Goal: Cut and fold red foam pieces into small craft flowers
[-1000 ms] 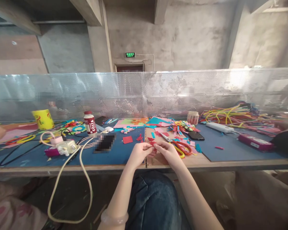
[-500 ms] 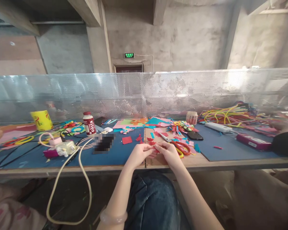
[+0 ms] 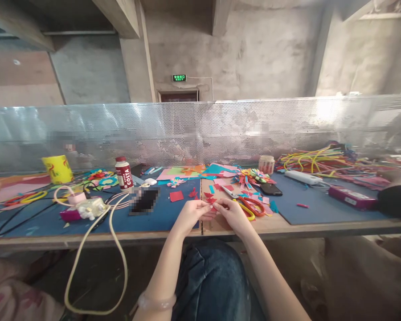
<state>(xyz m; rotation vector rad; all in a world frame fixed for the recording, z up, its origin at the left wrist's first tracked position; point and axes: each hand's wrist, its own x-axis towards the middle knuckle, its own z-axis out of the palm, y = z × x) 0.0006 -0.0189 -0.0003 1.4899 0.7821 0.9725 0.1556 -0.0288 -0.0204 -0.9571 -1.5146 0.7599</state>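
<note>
My left hand (image 3: 194,215) and my right hand (image 3: 232,214) meet just above the front edge of the table. Between their fingertips is a small piece of red paper (image 3: 214,201), pinched from both sides and partly hidden by the fingers. Scissors (image 3: 250,206) with orange and yellow handles lie right beside my right hand, blades pointing away to the left. Beyond my left hand a red paper square (image 3: 176,196) rests on the blue mat, with a small red folded scrap (image 3: 193,192) near it.
Paper flowers (image 3: 250,177) and a dark phone (image 3: 271,189) lie behind the scissors. A Costa bottle (image 3: 123,173), a yellow roll (image 3: 57,169) and a looped cable (image 3: 125,263) are at left. Pipe cleaners (image 3: 316,160) and a purple box (image 3: 352,197) sit at right, near another person's arm.
Both hands stay in nearly the same place, with the fingers shifting slightly on the red paper. More of the paper shows above the fingertips now.
</note>
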